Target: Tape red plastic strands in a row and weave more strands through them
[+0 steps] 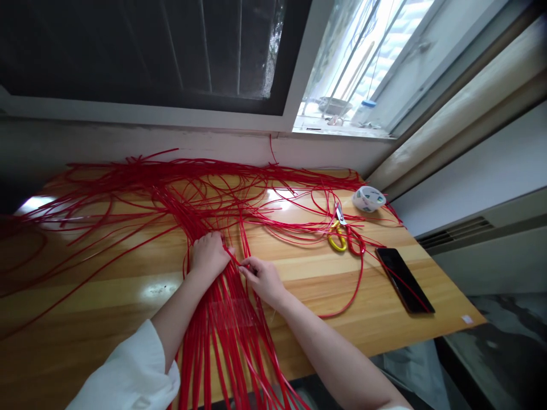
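A thick spread of red plastic strands (199, 364) runs down the table and over its front edge. My left hand (210, 253) lies closed on the bundle where the strands bunch together. Just to its right, my right hand (261, 279) pinches a red strand (234, 257) between thumb and fingers. Clear tape (233, 314) seems to lie across the strands below my hands. Beyond my left hand the strands fan out toward the back and left of the table. The fingertips of my left hand are partly hidden among the strands.
Scissors (337, 234) with yellow and red handles lie right of my hands, among loose strands. Behind them stands a roll of tape (368, 199). A black phone (405, 280) rests near the right edge of the wooden table (299, 336). A window (350, 62) is at the back.
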The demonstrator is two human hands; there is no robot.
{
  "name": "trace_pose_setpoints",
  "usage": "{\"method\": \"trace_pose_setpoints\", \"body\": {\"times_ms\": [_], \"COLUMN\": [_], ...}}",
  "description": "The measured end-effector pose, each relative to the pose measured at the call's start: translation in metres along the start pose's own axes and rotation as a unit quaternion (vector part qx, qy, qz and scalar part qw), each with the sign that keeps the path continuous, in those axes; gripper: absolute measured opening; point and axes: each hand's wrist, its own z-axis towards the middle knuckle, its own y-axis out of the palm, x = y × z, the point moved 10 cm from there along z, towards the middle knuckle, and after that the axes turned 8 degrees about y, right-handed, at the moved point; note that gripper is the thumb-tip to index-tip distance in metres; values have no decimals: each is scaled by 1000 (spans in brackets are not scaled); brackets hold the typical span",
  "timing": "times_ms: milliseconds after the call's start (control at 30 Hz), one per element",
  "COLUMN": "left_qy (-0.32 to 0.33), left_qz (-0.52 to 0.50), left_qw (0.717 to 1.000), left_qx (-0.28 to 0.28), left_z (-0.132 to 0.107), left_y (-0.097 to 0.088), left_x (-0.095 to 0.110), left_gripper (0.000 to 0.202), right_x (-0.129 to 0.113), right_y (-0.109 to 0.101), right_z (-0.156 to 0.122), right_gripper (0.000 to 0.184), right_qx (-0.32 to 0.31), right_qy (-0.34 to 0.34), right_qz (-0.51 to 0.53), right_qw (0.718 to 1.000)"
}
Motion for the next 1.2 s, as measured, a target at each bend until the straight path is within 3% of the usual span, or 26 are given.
{"method": "trace_pose_setpoints", "body": {"times_ms": [133,200,267,367,433,567,633,700,767,833,1033,1200], "left_qy": [-44,-31,9,81,119,176,193,192,174,154,131,147], "left_qz": [-97,-158,-283,-447,-421,-202,-116,-72,-65,-88,-171,-165], "left_qw": [993,985,958,891,899,956,970,979,978,975,966,968], "left_qx": [-58,-61,-51,-30,7,119,88,-3,-91,-131,-142,-117], "left_z": [1,-7,-19,-37,-42,-42,-42,-44,-51,-57,-57,-60], "left_y": [0,-3,-8,-19,-29,-50,-45,-27,-10,-1,5,2], "left_x": [-6,-3,7,26,32,39,45,48,44,38,11,7], "left_gripper": [20,21,26,27,25,22,22,27,29,26,20,19], "right_x": [3,7,11,7,-4,-19,-19,-19,-17,-13,-27,-26], "right_y": [-2,-5,-7,-4,0,6,5,4,3,-3,-5,6], "right_z": [1,3,4,4,2,-7,-10,-12,-11,-6,5,10], "right_gripper": [19,20,20,16,12,12,14,20,26,25,17,16], "right_qx": [10,33,49,29,-4,-66,-90,-113,-127,-106,-1,-1], "right_qy": [9,36,61,49,-1,-96,-115,-130,-133,-113,-104,2], "right_qz": [35,52,55,24,-23,-123,-152,-151,-130,-115,-189,-260], "right_qw": [999,997,995,998,1000,986,978,973,974,981,976,966]}}
